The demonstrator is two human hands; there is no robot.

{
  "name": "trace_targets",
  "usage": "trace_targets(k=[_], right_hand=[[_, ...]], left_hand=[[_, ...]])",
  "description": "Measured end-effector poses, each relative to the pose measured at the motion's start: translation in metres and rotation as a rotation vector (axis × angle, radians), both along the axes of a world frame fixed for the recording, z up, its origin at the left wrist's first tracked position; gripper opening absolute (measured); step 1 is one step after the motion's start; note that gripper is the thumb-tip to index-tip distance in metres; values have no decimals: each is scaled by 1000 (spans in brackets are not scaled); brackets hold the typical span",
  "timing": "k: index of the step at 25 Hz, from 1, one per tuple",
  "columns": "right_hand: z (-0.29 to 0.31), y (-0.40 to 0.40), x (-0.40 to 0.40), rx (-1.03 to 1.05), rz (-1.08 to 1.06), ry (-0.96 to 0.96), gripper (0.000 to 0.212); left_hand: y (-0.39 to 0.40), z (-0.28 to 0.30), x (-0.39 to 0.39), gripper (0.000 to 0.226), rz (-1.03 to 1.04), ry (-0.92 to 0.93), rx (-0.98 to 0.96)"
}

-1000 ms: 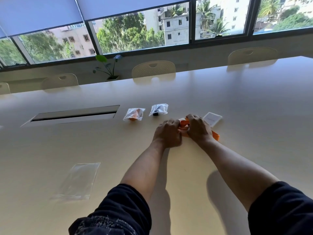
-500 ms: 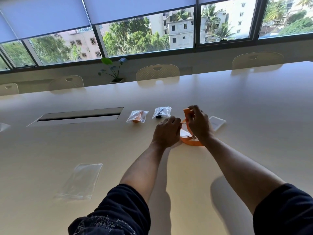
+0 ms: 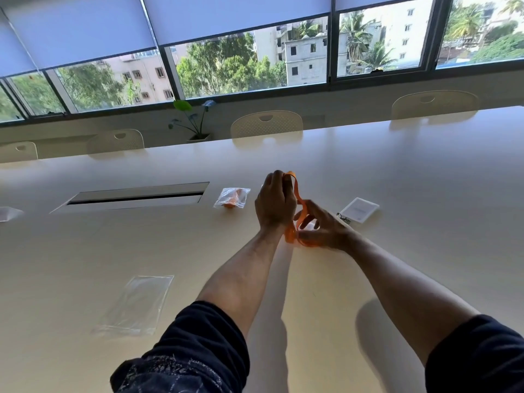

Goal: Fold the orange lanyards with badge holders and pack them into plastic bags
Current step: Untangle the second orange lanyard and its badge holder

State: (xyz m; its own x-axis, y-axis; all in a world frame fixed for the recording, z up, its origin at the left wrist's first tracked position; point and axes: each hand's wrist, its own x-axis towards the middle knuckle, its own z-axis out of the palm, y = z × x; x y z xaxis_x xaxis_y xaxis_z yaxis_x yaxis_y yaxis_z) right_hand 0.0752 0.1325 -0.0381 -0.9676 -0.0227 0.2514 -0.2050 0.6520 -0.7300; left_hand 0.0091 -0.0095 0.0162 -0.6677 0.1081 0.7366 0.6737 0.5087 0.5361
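Office meeting room
A long pale conference table (image 3: 397,171) with a cable hatch (image 3: 136,195) left of the hands, matching chairs (image 3: 266,124) beyond them, roller blinds (image 3: 226,15) over wide windows

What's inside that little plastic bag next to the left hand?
Something orange shows through the small bag, probably a folded lanyard. The crinkled plastic hides whether a badge holder is in there too.
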Motion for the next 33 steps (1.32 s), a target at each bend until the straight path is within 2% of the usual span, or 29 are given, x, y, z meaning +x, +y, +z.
trace_targets(k=[3,5,10,14,16,19,21,24,27,28,30,33], right_hand=[[-3,0,-4,453,-88,8,80],[-1,0,-9,546,-161,-38,85],[14,2,-17,443,-240,-184,67],[26,6,-17,177,-238,-360,67],[28,6,-17,132,-215,-362,52],[31,-2,-17,109,-270,-219,4],[35,-7,-17,-13,-335,-126,12],[43,-11,-16,-296,-474,24,12],[53,-13,-13,-490,-691,360,19],[58,-12,-12,-492,-732,486,22],[65,-7,-11,-353,-735,681,27],[69,2,-7,-9,-535,792,26]], left_hand=[[3,3,-1,25,-20,16,-57],[2,3,-2,25,-45,55,-133],[-7,-10,0,25,-134,217,-441],[-19,-18,2,23,-172,227,-520],[-24,-16,1,23,-189,220,-530],[-25,-11,1,23,-201,173,-510],[-24,-9,2,22,-176,137,-459],[-21,-9,1,20,-97,68,-365],[-21,-11,-1,16,-100,5,-280],[-21,-11,0,17,-110,14,-253],[-19,-7,4,26,-121,54,-190],[-11,4,10,36,-121,51,-12]])
